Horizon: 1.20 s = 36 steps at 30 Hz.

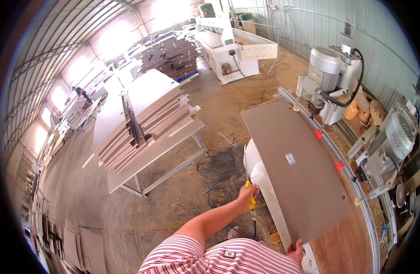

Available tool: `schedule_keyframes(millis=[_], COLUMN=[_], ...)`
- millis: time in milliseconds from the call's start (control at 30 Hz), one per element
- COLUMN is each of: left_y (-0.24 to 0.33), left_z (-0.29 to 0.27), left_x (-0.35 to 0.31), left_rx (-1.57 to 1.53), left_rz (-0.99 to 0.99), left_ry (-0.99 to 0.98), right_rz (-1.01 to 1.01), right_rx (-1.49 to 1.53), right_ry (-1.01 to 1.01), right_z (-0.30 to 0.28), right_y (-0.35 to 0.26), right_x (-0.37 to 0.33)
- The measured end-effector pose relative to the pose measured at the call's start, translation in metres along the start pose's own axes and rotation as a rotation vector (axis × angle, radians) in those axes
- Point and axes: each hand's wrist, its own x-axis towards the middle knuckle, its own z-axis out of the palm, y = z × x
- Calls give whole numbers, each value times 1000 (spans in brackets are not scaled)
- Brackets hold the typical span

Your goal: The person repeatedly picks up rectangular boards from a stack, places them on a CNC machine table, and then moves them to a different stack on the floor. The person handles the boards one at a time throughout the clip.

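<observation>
My left hand (pixel 247 195) is closed around a yellow air blow gun (pixel 251 201), its thin nozzle pointing up and away from me. A dark hose runs down from the gun's lower end toward the floor. On the machine bench to my right lies a large flat brown panel (pixel 301 169) with a small white label (pixel 290 158) on it. My right hand (pixel 296 252) grips the near left corner of this panel, with fingertips on its edge; part of that hand is hidden by my body.
Two drilling heads with grey motors (pixel 325 64) stand along a metal rail (pixel 329 141) with red stops. A table (pixel 159 157) at left carries stacked brown strips (pixel 146 132). A black hose (pixel 217 164) coils on the dusty floor. Far left, a person (pixel 82 93) stands by a bench.
</observation>
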Motion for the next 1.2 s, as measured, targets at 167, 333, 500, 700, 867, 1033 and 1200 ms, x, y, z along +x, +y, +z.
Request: schedule_keyframes(millis=[167, 333, 500, 700, 867, 1033, 1200], left_y=[-67, -59, -56, 27, 105, 192, 321], left_z=[-1, 14, 0, -38, -108, -215, -341], left_x=[41, -18, -75, -127, -147, -112, -40], left_rx=[-41, -42, -55, -120, -266, -441, -456], left_rz=[60, -81, -247, -227, -28, 312, 560], left_ry=[43, 63, 54, 104, 111, 185, 227], right_rz=[17, -29, -91, -221, -351, -438, -536], right_rx=[-230, -313, -406, -481, -539, -509, -383], right_ry=[88, 135, 119, 120, 99, -79, -324], right_z=[-2, 6, 17, 37, 73, 155, 330], right_y=[5, -10, -30, -58, -73, -41, 45], right_x=[-38, -55, -73, -113, -158, -164, -116])
